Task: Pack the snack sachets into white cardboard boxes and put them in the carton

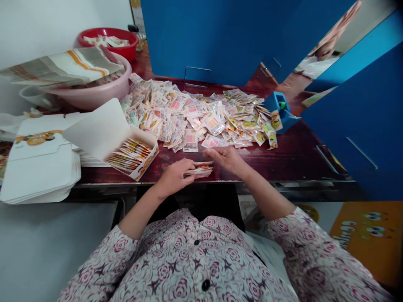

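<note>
My left hand (176, 178) is closed around a small stack of sachets (201, 169) at the table's front edge, the packets lying edge-up between thumb and fingers. Just right of that stack, my right hand (227, 159) reaches over the table with its fingertips by the near edge of a wide pile of small printed sachets (189, 113). Its fingers are blurred, so what they hold, if anything, is unclear. On the left stands an open white box (147, 164) with its lid raised, packed with a row of upright sachets.
Flat white cartons (40, 167) are stacked at the left edge. Behind them sit a pink basin (91, 94) with a striped cloth (63, 67) over it and a red basin (126, 50). A small blue container (285, 121) stands right of the pile. Blue panels (220, 42) border the back and right.
</note>
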{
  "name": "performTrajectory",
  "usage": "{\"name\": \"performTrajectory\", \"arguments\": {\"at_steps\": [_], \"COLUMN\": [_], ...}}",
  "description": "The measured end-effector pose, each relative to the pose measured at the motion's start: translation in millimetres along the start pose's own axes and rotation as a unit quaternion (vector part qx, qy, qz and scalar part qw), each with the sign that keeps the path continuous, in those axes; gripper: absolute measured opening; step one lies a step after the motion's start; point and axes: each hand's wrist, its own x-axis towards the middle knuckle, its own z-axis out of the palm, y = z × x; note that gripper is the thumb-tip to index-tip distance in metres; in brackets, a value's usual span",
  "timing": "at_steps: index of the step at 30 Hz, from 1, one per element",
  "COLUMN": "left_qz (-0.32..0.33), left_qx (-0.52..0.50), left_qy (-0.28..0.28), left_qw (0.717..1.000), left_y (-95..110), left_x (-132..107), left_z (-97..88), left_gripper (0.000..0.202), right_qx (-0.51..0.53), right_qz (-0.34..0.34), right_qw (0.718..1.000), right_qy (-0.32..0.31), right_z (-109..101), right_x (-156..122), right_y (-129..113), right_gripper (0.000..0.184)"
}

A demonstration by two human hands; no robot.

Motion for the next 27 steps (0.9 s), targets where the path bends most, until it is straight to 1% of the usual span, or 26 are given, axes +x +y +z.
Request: {"name": "performTrajectory", "arguments": {"at_steps": [1, 2, 3, 5, 6, 7, 8, 10, 12, 13, 15, 17, 20, 22, 24, 27], "left_qz": [-0.012, -0.022, -0.031, -0.056, -0.069, -0.077, -0.079, -0.062, -0.038, -0.03, -0.024, -0.021, -0.018, -0.019, -0.02, -0.004], "left_qx": [-0.004, -0.003, 0.0, 0.003, 0.004, 0.008, 0.013, 0.023, 0.033, 0.037, 0.044, 0.05, 0.05, 0.045, 0.04, 0.037], "left_qy": [0.0, 0.007, 0.016, 0.031, 0.035, 0.035, 0.031, 0.02, 0.013, 0.014, 0.019, 0.024, 0.025, 0.022, 0.015, 0.016], "left_qw": [1.0, 1.0, 0.999, 0.998, 0.997, 0.996, 0.996, 0.998, 0.999, 0.999, 0.999, 0.998, 0.998, 0.999, 0.999, 0.999], "left_y": [1.2, 2.3, 3.1, 3.5, 3.2, 2.6, 1.9, 0.9, 0.8, 1.1, 1.7, 1.8, 1.2, 1.0, 0.5, -2.1], "left_x": [-0.3, -0.6, -0.8, -0.9, -0.6, -0.2, 0.2, 1.1, 1.8, 2.0, 2.0, 1.8, 1.6, 1.7, 1.7, 1.7], "left_z": [-0.2, -0.4, -0.5, -0.6, -0.6, -0.7, -1.0, -1.8, -2.8, -3.2, -3.5, -3.4, -3.3, -3.6, -3.6, -2.2], "left_gripper": [0.011, 0.014, 0.021, 0.043, 0.054, 0.06, 0.058, 0.042, 0.026, 0.022, 0.019, 0.019, 0.019, 0.02, 0.02, 0.018], "right_qx": [-0.075, -0.152, -0.22, -0.304, -0.32, -0.324, -0.319, -0.298, -0.272, -0.257, -0.221, -0.186, -0.148, -0.11, -0.044, 0.069], "right_qz": [0.015, 0.03, 0.043, 0.065, 0.073, 0.081, 0.09, 0.102, 0.095, 0.083, 0.062, 0.074, 0.113, 0.115, 0.09, 0.035], "right_qw": [0.996, 0.985, 0.971, 0.947, 0.942, 0.941, 0.942, 0.948, 0.957, 0.962, 0.972, 0.978, 0.979, 0.982, 0.99, 0.994], "right_qy": [0.041, 0.07, 0.086, 0.082, 0.072, 0.062, 0.053, 0.038, 0.042, 0.048, 0.05, 0.051, 0.085, 0.104, 0.104, 0.083], "right_z": [-2.0, -3.7, -4.8, -5.3, -5.0, -4.5, -4.2, -4.0, -4.0, -4.0, -4.0, -5.8, -14.1, -20.5, -21.8, -8.3], "right_x": [3.5, 7.3, 10.9, 16.7, 18.7, 20.2, 21.3, 22.9, 23.4, 23.0, 20.6, 16.3, 8.3, 3.4, -0.2, -2.2], "right_y": [6.0, 11.6, 16.2, 21.4, 22.2, 22.2, 21.9, 22.0, 23.9, 25.4, 28.5, 31.0, 32.3, 30.0, 23.7, 8.0], "right_gripper": [0.042, 0.037, 0.035, 0.043, 0.045, 0.044, 0.041, 0.032, 0.026, 0.024, 0.021, 0.022, 0.035, 0.04, 0.037, 0.035]}}
